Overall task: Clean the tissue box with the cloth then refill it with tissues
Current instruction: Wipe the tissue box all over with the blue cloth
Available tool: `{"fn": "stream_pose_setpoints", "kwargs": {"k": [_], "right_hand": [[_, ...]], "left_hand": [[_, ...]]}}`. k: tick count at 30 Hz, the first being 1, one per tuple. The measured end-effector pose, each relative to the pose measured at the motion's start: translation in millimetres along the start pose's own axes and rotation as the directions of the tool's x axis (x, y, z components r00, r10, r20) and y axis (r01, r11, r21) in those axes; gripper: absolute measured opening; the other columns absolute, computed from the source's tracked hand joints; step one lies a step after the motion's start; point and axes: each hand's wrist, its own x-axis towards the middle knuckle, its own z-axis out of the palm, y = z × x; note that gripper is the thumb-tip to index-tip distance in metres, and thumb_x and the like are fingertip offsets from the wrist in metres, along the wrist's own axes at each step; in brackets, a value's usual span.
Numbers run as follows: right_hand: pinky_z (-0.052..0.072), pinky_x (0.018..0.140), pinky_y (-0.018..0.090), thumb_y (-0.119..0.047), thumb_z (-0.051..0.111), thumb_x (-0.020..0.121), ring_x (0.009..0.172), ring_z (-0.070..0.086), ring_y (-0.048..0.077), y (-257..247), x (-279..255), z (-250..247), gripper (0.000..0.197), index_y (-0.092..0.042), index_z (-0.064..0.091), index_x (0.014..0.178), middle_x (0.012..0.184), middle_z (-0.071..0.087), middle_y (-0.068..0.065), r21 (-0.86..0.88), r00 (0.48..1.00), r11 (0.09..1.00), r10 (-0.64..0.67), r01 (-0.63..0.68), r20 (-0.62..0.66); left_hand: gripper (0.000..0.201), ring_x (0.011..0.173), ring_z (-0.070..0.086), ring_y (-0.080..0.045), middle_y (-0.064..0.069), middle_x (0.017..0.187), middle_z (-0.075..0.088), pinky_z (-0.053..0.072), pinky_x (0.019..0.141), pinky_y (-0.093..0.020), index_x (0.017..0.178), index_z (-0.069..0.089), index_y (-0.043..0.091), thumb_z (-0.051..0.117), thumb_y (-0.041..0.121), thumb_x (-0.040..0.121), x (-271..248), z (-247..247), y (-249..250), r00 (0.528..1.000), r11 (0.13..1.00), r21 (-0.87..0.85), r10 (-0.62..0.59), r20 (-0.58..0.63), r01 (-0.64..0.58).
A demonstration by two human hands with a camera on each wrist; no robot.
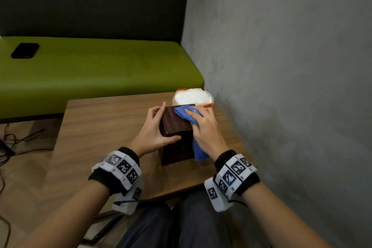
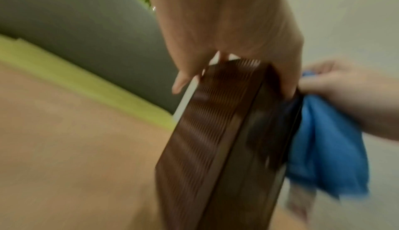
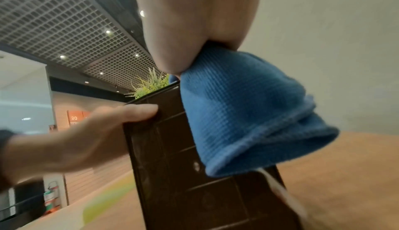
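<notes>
Dark brown tissue box (image 1: pixel 175 125) stands on end on the wooden table (image 1: pixel 104 119), toward the table's right side, near the grey wall (image 1: pixel 281 66). Its ribbed face is turned up and to the left; the smooth panelled face is toward the person.

Left hand (image 1: pixel 156 130) grips the box from the left: fingers along the far left edge, thumb across the near top corner. Curled round it, holding it steady.

Right hand (image 1: pixel 203 127) presses a blue cloth (image 1: pixel 182 112) onto the top right part of the box, fingers curled over the bunched fabric. The loose end of the cloth hangs down the box's right side, almost to the table. From the right wrist view, the cloth is clamped between palm and fingers and drapes over the panelled face.

Just beyond the box, at the table's far right corner, an opened pack of white tissues (image 1: pixel 192 97) in orange-and-white wrap.

Far left, a black phone (image 1: pixel 25 50) lies on the green bench (image 1: pixel 100 70). Dark cables (image 1: pixel 12 143) run across the floor, left of the table.
</notes>
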Motion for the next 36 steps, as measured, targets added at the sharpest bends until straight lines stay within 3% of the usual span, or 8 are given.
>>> {"fn": "stream_pose_setpoints", "kwargs": {"k": [3,6,14,19,22,27,30,36], "right_hand": [[0.035,0.099,0.029,-0.005,0.045,0.087,0.109,0.049,0.032,5,3,0,0.036,-0.005,0.058,0.120,0.119,0.059,0.016,0.169,0.998,0.984,0.054,-0.046,-0.044],[0.043,0.096,0.029,-0.011,0.046,0.086,0.108,0.056,0.030,-4,3,7,0.034,-0.001,0.062,0.114,0.114,0.063,0.018,0.357,0.978,0.929,0.158,-0.099,-0.138],[0.036,0.086,0.001,0.005,0.049,0.089,0.105,0.053,0.015,6,-1,-7,0.029,0.000,0.061,0.115,0.115,0.063,0.017,0.424,0.943,0.889,0.274,-0.172,-0.191],[0.034,0.071,0.020,0.003,0.048,0.088,0.099,0.061,0.035,19,19,-5,0.022,0.003,0.067,0.098,0.102,0.066,0.025,0.321,0.911,0.897,0.372,-0.304,-0.179],[0.038,0.093,0.031,0.000,0.049,0.087,0.108,0.054,0.034,4,12,6,0.030,0.000,0.061,0.114,0.115,0.061,0.023,0.224,0.978,0.962,0.180,-0.154,-0.102],[0.034,0.093,0.023,0.002,0.048,0.084,0.106,0.051,0.032,23,-16,9,0.035,-0.003,0.061,0.116,0.116,0.062,0.020,0.170,0.995,0.983,0.075,-0.064,-0.063],[0.035,0.089,0.025,-0.006,0.046,0.087,0.104,0.054,0.040,35,-2,7,0.031,-0.003,0.064,0.112,0.112,0.063,0.022,0.205,0.971,0.958,0.224,-0.202,-0.089],[0.032,0.093,0.022,-0.004,0.045,0.086,0.105,0.051,0.032,10,-2,7,0.036,-0.002,0.059,0.118,0.117,0.060,0.020,0.196,0.997,0.980,0.050,-0.036,-0.066]], "left_hand": [[0.114,0.141,0.017,-0.025,-0.009,0.150,0.019,0.010,0.112,-0.062,0.147,0.012,0.014,0.064,0.061,0.057,23,-13,29,0.970,0.861,0.508,-0.130,0.205,0.008],[0.098,0.138,0.022,-0.029,-0.010,0.149,0.026,0.008,0.109,-0.067,0.144,0.021,0.018,0.068,0.055,0.067,44,6,59,0.957,0.784,0.619,-0.133,0.259,-0.059],[0.117,0.119,0.035,-0.029,-0.011,0.124,0.039,0.032,0.102,-0.049,0.138,0.034,0.016,0.065,0.068,0.038,39,5,50,0.994,0.920,0.386,0.024,0.105,-0.063],[0.120,0.122,0.039,-0.020,-0.012,0.124,0.040,0.028,0.105,-0.019,0.143,0.030,0.011,0.065,0.062,0.039,24,9,28,0.985,0.996,0.011,0.086,-0.152,-0.085],[0.108,0.117,0.042,-0.018,-0.005,0.118,0.038,0.033,0.105,-0.022,0.137,0.036,0.008,0.067,0.056,0.045,8,23,15,0.968,0.995,-0.063,0.066,-0.242,-0.084],[0.101,0.109,0.037,-0.005,0.000,0.112,0.035,0.021,0.094,0.009,0.132,0.040,0.006,0.070,0.050,0.046,-9,22,3,0.952,0.991,-0.050,0.103,-0.289,-0.123],[0.101,0.103,0.034,0.001,-0.001,0.111,0.035,0.019,0.093,0.010,0.131,0.040,0.004,0.070,0.050,0.046,-8,26,8,0.946,0.990,-0.031,0.119,-0.301,-0.134],[0.101,0.105,0.037,-0.005,-0.003,0.110,0.035,0.022,0.093,0.009,0.130,0.040,0.002,0.070,0.050,0.046,2,26,10,0.946,0.988,-0.032,0.136,-0.295,-0.152]]}}
